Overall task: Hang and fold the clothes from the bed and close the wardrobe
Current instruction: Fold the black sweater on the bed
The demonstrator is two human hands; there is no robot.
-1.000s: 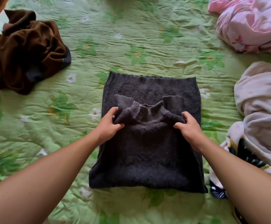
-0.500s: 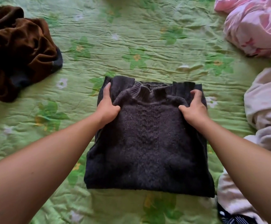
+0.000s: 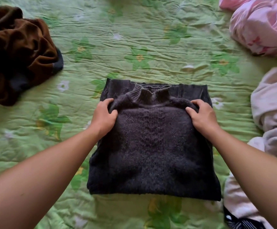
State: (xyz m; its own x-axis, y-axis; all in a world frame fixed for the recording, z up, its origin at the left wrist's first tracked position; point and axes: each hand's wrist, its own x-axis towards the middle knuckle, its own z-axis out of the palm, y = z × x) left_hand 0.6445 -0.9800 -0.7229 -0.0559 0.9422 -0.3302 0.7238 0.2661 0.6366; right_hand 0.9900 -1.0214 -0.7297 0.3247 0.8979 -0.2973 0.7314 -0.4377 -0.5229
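The folded dark sweater (image 3: pixel 152 154) is being held flat on the bed (image 3: pixel 134 38), under and between the hands. Its top fold is being pinched at both corners, by the left hand (image 3: pixel 104 117) and the right hand (image 3: pixel 202 117), fingers curled into the knit. A brown garment (image 3: pixel 18 52) is lying crumpled well beyond the left hand.

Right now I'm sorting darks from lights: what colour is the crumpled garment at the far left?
The crumpled garment is dark brown, seen in the head view.
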